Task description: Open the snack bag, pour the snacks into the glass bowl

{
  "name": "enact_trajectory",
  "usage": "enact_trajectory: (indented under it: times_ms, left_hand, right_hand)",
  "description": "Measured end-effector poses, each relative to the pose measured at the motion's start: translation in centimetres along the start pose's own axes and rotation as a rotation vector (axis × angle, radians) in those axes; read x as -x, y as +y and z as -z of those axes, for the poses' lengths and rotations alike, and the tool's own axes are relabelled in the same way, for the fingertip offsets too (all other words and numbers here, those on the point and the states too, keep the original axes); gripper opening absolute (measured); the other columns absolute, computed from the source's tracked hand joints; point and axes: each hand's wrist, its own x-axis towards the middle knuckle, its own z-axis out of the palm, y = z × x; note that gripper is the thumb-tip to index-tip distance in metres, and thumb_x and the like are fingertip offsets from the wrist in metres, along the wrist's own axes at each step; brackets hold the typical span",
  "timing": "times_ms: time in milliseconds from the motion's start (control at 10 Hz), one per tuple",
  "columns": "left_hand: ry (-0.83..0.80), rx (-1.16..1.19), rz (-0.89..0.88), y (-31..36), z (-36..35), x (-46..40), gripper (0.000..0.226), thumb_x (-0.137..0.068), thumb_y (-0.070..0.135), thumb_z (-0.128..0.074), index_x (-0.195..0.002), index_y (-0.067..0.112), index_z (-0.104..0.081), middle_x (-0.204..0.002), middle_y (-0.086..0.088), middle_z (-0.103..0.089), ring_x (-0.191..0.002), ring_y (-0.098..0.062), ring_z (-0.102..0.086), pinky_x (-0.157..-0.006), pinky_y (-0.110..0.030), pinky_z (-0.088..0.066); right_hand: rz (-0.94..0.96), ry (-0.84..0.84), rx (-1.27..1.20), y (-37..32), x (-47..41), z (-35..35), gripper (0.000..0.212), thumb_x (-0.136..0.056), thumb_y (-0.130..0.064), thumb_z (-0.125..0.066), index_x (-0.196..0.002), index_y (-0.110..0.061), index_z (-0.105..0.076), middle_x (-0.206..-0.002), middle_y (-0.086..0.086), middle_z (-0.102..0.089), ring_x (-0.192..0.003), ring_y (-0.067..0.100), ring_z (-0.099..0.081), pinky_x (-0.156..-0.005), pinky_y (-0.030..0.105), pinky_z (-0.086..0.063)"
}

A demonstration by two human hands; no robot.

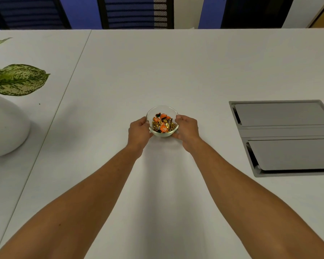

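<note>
Glass, clear and round: the glass bowl (162,111) sits at the middle of the white worktop (176,71), and it is loaded with snacks (162,123), a heap of small wrapped pieces in orange, gold and dark foil. The pile reaches partway up the wall and stays inside the rim.

Both hands are on it. The left hand (138,132) cups the bowl's left side, fingers curled round the wall with the thumb up at the rim. The right hand (186,128) mirrors it on the right side, fingers (178,117) wrapped against the glass, thumb tucked low near the base. So each hand is clasped on the bowl, one either side, with 2 bare forearms running back toward the camera in a wide V. Whether the bowl rests on the worktop or is lifted just clear of it, I cannot tell.

Out to the right, well apart from the bowl, a grey recessed panel (284,135) is set into the worktop, with 2 flat lids lying one behind the other. Far left, a white vase (6,131) stands at the edge of view, holding a plant with speckled green leaves (17,79). A seam runs diagonally across the worktop between vase and bowl. Beyond the far edge, dark chair backs (135,12) line up against a blue wall.
</note>
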Motion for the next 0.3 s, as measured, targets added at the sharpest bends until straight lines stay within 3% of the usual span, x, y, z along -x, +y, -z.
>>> enact_trajectory:
  times_ms: [100,200,300]
  left_hand:
    - [-0.014,-0.053,-0.005,0.2,0.1,0.1,0.030,-0.101,0.009,-0.043,-0.121,0.011,-0.065,-0.093,-0.002,-0.068,-0.094,-0.018,-0.066,-0.084,-0.034,-0.058]
    - [-0.027,-0.179,0.030,1.0,0.3,0.9,0.029,-0.100,0.031,-0.048,-0.092,0.009,-0.064,-0.087,-0.006,-0.060,-0.094,-0.025,-0.058,-0.099,-0.046,-0.051]
    - [0.008,-0.495,-0.027,0.8,0.7,2.5,0.044,-0.098,0.051,-0.041,-0.098,0.011,-0.060,-0.110,-0.010,-0.063,-0.115,-0.036,-0.055,-0.095,-0.044,-0.043]
  right_hand:
    - [0.005,-0.061,-0.026,-0.1,0.2,0.1,0.023,-0.099,-0.021,-0.052,-0.085,-0.019,-0.070,-0.094,0.000,-0.066,-0.106,0.031,-0.067,-0.087,0.054,-0.059]
    - [0.048,-0.091,0.031,-0.2,0.9,0.3,0.031,-0.102,-0.036,-0.042,-0.106,-0.016,-0.066,-0.109,0.003,-0.067,-0.109,0.025,-0.063,-0.094,0.045,-0.054]
    - [0.234,0.016,0.291,1.1,2.3,1.2,0.035,-0.103,-0.045,-0.033,-0.104,-0.022,-0.060,-0.109,0.002,-0.062,-0.108,0.025,-0.053,-0.093,0.036,-0.042]
